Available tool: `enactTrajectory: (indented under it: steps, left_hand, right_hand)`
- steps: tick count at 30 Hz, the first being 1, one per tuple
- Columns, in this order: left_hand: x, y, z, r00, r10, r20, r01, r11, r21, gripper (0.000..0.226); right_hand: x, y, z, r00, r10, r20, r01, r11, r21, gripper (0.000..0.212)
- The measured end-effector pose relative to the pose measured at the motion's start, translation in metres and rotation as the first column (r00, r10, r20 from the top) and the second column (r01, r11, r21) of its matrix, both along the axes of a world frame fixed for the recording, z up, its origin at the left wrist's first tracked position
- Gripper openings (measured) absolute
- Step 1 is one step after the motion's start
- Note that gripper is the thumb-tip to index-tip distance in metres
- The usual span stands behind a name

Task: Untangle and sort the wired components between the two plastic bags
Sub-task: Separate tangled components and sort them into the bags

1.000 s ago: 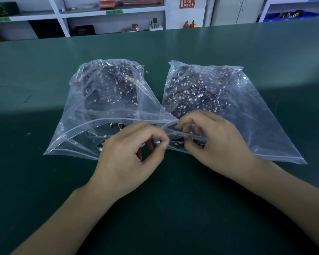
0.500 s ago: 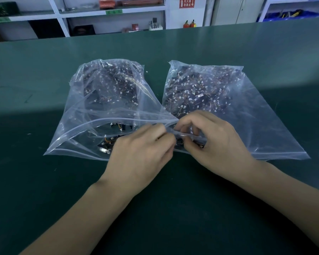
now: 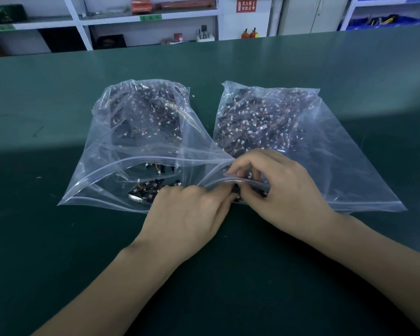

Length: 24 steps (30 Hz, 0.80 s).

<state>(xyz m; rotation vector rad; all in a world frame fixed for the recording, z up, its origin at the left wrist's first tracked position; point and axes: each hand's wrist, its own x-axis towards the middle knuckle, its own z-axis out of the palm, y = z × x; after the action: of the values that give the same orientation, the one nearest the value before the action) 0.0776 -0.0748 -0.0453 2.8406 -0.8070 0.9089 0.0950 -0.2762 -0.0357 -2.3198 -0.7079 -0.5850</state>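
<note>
l hand (image 3: 189, 214) & r hand (image 3: 277, 187) fingers pinched on wired components (image 3: 237, 190); red sign (image 3: 246, 5) unreadable

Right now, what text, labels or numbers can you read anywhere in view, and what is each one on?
Red sign on the back wall: white characters and a down arrow, too blurred to quote.
Green shelf labels: too blurred to read.
Two plastic bags and wired components: no print visible.

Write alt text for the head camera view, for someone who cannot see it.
Two bare hands, left hand and right hand, meet at the near openings of two clear plastic bags of small wired components, pinching something small and dark between them. The bags lie side by side on a green table.
</note>
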Motion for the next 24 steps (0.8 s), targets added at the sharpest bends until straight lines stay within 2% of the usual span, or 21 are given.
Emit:
enactTrajectory:
  steps: [3, 5, 7, 10, 13, 17, 20, 24]
  left_hand:
    - [-0.002, 0.009, 0.003, 0.988, -0.15, -0.036, 0.142, 0.976, -0.168, 0.018]
    - [-0.001, 0.014, 0.007, 0.992, -0.122, -0.029, 0.111, 0.961, -0.253, 0.026]
    - [0.002, 0.022, 0.01, 0.999, -0.003, -0.037, -0.005, 0.972, -0.236, 0.034]
    - [0.008, 0.037, 0.008, 0.979, 0.158, -0.125, -0.181, 0.964, -0.195, 0.04]
    - [0.016, 0.053, 0.005, 0.945, 0.259, -0.198, -0.298, 0.934, -0.199, 0.034]
    - [0.023, 0.065, 0.007, 0.91, 0.302, -0.283, -0.363, 0.911, -0.197, 0.039]
    - [0.023, 0.067, 0.005, 0.899, 0.33, -0.288, -0.381, 0.914, -0.141, 0.045]
    - [0.021, 0.065, 0.008, 0.892, 0.34, -0.298, -0.39, 0.912, -0.126, 0.04]
  right_hand:
    - [0.001, -0.002, 0.0, 1.0, -0.009, -0.002, 0.009, 1.0, -0.022, 0.03]
    - [0.002, -0.002, -0.001, 1.0, -0.02, -0.02, 0.018, 0.997, -0.071, 0.029]
    - [0.002, -0.002, -0.002, 0.999, -0.03, -0.04, 0.024, 0.992, -0.125, 0.028]
    - [0.001, -0.003, -0.002, 0.997, -0.019, -0.075, 0.006, 0.985, -0.174, 0.024]
    - [0.002, -0.002, -0.002, 0.995, -0.035, -0.095, 0.015, 0.979, -0.204, 0.024]
    - [0.004, -0.005, -0.003, 0.993, -0.069, -0.096, 0.045, 0.973, -0.228, 0.029]
    - [0.005, -0.006, -0.003, 0.994, -0.076, -0.078, 0.056, 0.969, -0.239, 0.026]
    - [0.005, -0.006, 0.0, 0.996, -0.072, -0.044, 0.061, 0.973, -0.221, 0.023]
